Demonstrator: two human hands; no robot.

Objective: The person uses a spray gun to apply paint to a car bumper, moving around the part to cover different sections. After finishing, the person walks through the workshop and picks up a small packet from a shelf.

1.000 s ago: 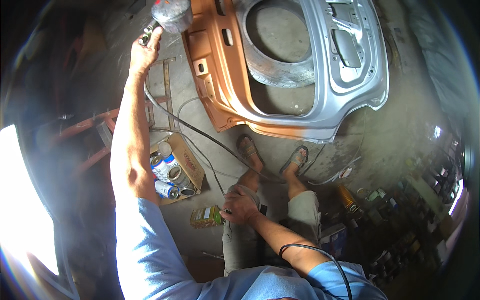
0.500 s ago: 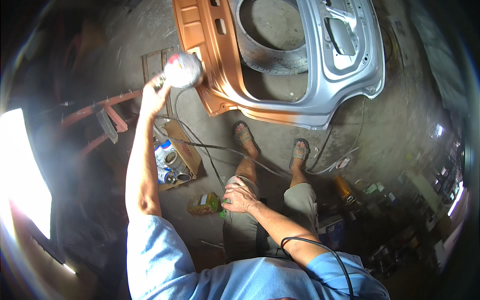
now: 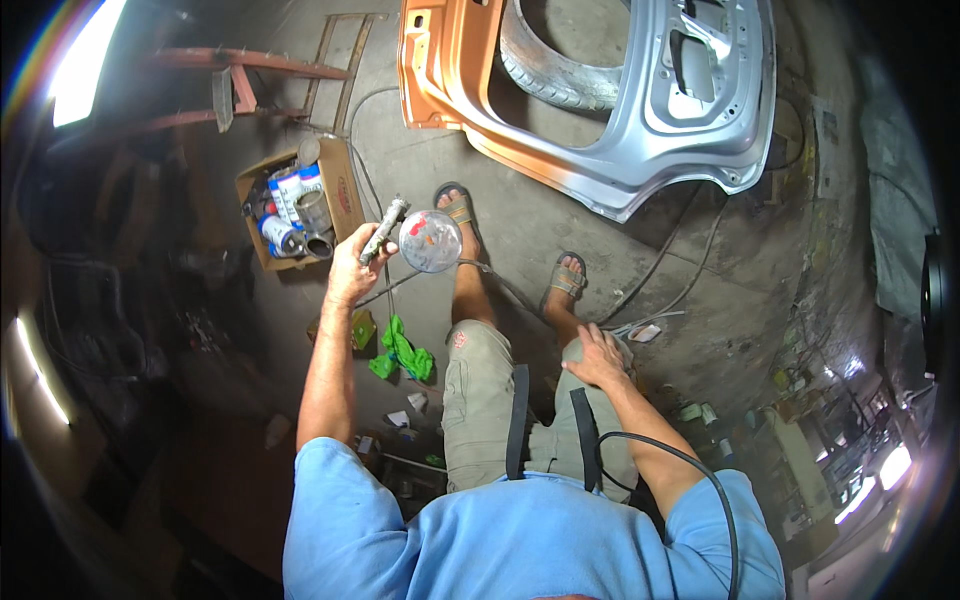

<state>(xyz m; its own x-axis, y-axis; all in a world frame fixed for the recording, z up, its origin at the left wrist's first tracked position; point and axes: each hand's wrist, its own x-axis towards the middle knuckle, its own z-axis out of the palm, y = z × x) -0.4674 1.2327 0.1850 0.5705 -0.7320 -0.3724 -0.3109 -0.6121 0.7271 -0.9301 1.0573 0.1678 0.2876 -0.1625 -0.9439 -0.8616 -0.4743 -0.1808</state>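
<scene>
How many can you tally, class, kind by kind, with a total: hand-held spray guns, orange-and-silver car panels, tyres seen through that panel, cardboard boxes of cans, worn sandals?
Spray gun: 1
Car panel: 1
Tyre: 1
Cardboard box: 1
Sandals: 2
Total: 6

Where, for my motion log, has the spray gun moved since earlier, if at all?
Yes: the spray gun came back from beyond the cardboard box to its right.

body panel (image 3: 640, 145): orange fades into silver-grey | spray gun (image 3: 383, 232): dull silver | cup (image 3: 431, 245): cloudy clear, red-blotched | shirt (image 3: 540, 540): plain light blue | shorts (image 3: 477, 405): khaki, reddish knee mark | crumpled scrap (image 3: 404, 352): bright green | cans (image 3: 288, 192): blue-and-white | carton (image 3: 344, 196): brown | tyre (image 3: 560, 80): grey
</scene>
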